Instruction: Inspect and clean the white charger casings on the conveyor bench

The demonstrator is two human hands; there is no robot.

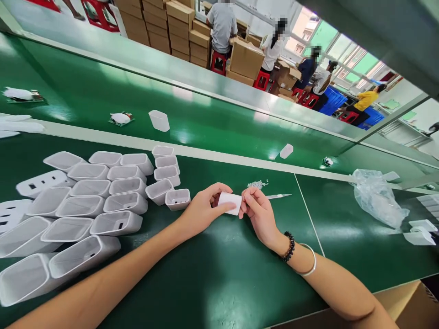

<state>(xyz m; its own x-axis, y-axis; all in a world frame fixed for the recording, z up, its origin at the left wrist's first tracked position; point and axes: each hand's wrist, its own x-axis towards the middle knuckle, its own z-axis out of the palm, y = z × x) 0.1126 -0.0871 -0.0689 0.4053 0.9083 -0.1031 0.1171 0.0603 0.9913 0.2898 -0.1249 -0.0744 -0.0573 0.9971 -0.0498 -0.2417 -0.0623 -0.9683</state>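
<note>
My left hand (202, 208) is wrapped round a small white plastic housing (229, 203), its thumb lying along the near side. At the right end of that housing, the fingers of my right hand (259, 212) are pinched together; whatever is between them is hidden or too small to name. Just beyond my hands lies a little heap of tiny clear pieces (258, 184). A thin pointed white tool (279, 196) rests on the green table to the right of my right fingers. Left of my left hand stand several white open housings (178, 199) in rows.
A crumpled clear plastic bag (379, 198) and white parts (421, 232) lie at the right. Across a pale strip, the green belt (212, 132) carries white housings (159, 120) and circuit boards (121, 119). A cardboard box (404, 304) stands below the table edge. People sit near stacked cartons (180, 29) behind.
</note>
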